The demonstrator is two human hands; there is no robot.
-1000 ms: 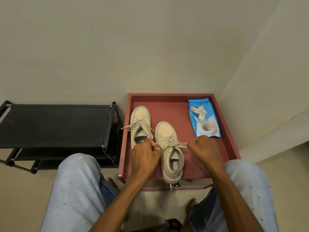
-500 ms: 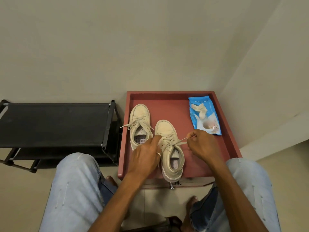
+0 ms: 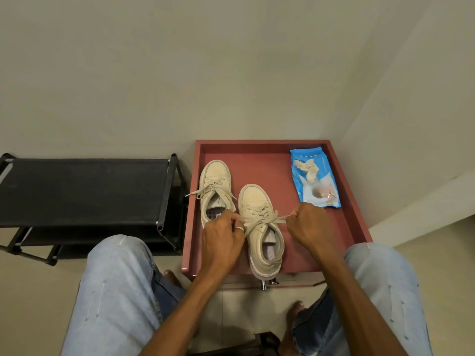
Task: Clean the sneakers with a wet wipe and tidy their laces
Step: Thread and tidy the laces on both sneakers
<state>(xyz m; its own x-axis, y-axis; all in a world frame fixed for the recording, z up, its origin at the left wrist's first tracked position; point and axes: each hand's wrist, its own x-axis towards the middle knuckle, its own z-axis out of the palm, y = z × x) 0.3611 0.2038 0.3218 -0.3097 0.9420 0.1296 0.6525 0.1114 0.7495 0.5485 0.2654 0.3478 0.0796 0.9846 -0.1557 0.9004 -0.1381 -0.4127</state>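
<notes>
Two cream sneakers stand on a red tray-like table (image 3: 257, 155). The right sneaker (image 3: 259, 227) lies between my hands, toe pointing away. My left hand (image 3: 223, 237) pinches one end of its lace at the shoe's left side. My right hand (image 3: 307, 224) grips the other lace end (image 3: 280, 219) and holds it taut to the right. The left sneaker (image 3: 216, 183) sits farther back with its laces loose and spread. A blue wet-wipe pack (image 3: 314, 178) lies at the tray's right, with a crumpled used wipe (image 3: 308, 169) on top.
A black shoe rack (image 3: 84, 191) stands to the left of the tray. Walls close in behind and on the right. My knees in light jeans flank the tray's front edge, and bare toes show on the tiled floor below.
My hands came together over the right sneaker's laces, then pulled apart again. The lace ends are now stretched out to both sides.
</notes>
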